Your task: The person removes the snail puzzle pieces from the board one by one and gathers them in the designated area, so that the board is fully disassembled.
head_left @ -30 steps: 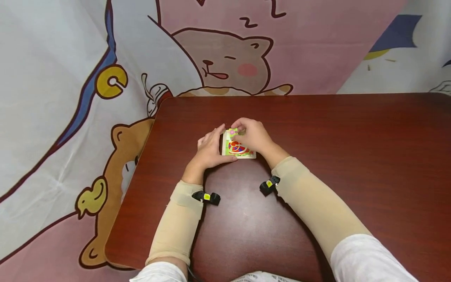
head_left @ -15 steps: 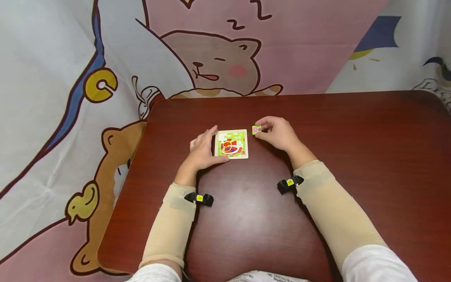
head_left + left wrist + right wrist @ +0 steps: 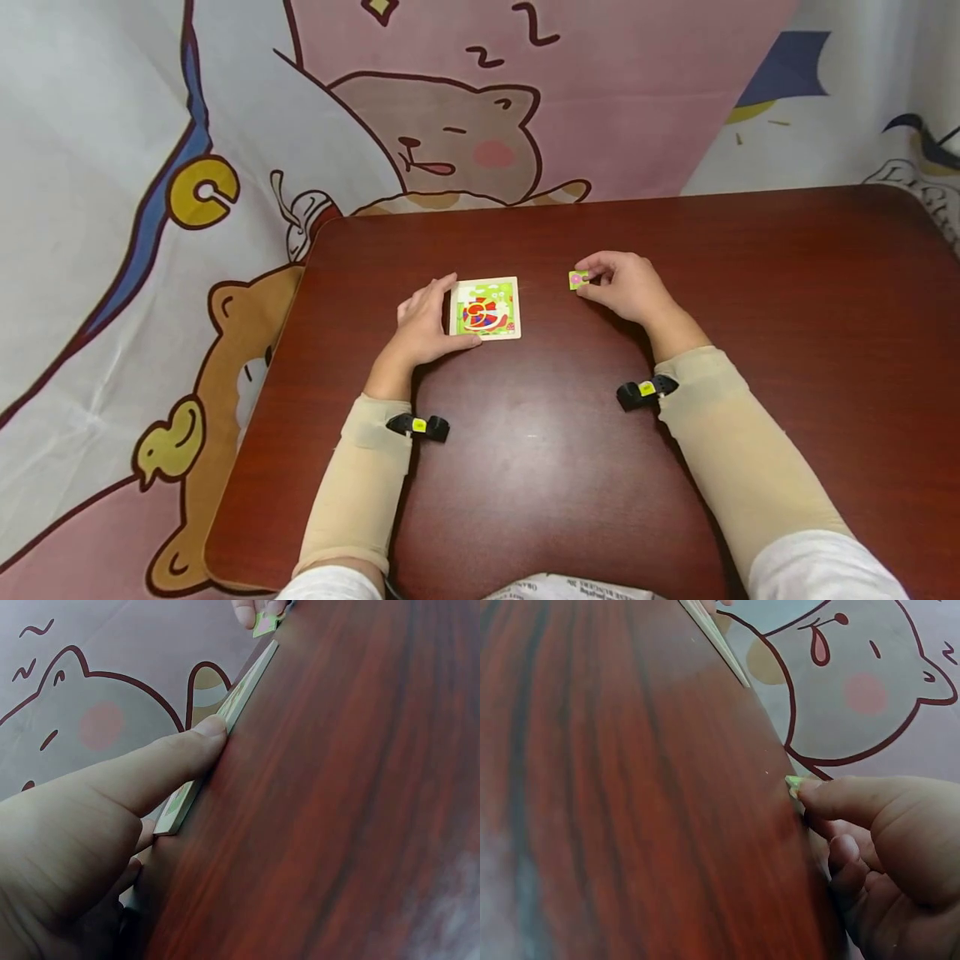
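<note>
A small square jigsaw puzzle (image 3: 486,310) with a pale wooden frame lies on the table, showing a red and blue snail on green. My left hand (image 3: 426,327) holds it from the left, thumb along the near edge and fingers at the far left corner. In the left wrist view the thumb (image 3: 210,727) presses against the side of the frame. To the right of the puzzle, my right hand (image 3: 630,287) pinches a green puzzle piece (image 3: 577,279) with a pink flower between thumb and fingertips. In the right wrist view only a sliver of that piece (image 3: 793,782) shows past the thumb.
The dark red wooden table (image 3: 787,333) extends well to the right of both hands. A cartoon-printed cloth (image 3: 637,100) hangs behind its far edge and along the left side. Black straps with cameras (image 3: 647,390) sit on both wrists.
My right hand has moved away from the puzzle to the right, carrying the flower piece. The left hand has kept its hold on the puzzle. The head view has shifted slightly.
</note>
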`<state>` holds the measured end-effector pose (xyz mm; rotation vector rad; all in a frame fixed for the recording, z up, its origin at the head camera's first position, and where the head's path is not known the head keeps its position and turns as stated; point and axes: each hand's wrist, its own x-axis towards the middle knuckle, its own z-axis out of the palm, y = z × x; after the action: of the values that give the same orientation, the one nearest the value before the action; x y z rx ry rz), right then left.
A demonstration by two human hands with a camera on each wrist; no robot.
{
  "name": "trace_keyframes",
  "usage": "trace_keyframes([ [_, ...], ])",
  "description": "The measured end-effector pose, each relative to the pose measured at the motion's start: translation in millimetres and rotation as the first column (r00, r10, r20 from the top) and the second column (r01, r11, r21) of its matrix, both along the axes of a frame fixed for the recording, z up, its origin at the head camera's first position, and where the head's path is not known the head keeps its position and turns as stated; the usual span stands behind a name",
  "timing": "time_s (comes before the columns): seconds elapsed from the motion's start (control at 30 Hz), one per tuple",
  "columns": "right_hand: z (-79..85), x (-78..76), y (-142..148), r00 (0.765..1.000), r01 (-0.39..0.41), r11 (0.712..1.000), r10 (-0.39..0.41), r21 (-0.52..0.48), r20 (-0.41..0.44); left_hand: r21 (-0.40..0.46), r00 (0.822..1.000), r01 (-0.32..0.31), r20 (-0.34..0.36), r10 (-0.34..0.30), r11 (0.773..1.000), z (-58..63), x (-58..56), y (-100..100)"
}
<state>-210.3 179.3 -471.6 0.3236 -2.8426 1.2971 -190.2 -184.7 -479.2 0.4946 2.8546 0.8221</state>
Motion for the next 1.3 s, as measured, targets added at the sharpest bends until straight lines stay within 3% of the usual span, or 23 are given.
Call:
trace_keyframes([
  [0.5,-3.2,6.1,8.4,0.998,0.048,0.997,-0.045,0.057,-0.05,0.005,1.0,0.005,0.002,-0.005,1.0,-1.1,0.9,0.7],
  [1.03,-6.9,6.5,-7.4,0.996,0.02,1.0,-0.019,0.008,-0.09,0.006,1.0,-0.001,-0.004,0.001,1.0,-1.0,0.7,-3.6],
  [1.17,-7.6,4.5,-9.9,0.987,0.108,0.993,-0.114,-0.058,-0.114,0.004,1.0,0.002,-0.009,-0.002,1.0,-1.7,-0.3,-3.9],
  [1.3,-6.9,4.4,-23.1,0.956,0.219,0.964,-0.243,-0.151,-0.163,0.005,1.0,0.013,-0.011,-0.013,1.0,-1.4,-1.4,-1.9],
])
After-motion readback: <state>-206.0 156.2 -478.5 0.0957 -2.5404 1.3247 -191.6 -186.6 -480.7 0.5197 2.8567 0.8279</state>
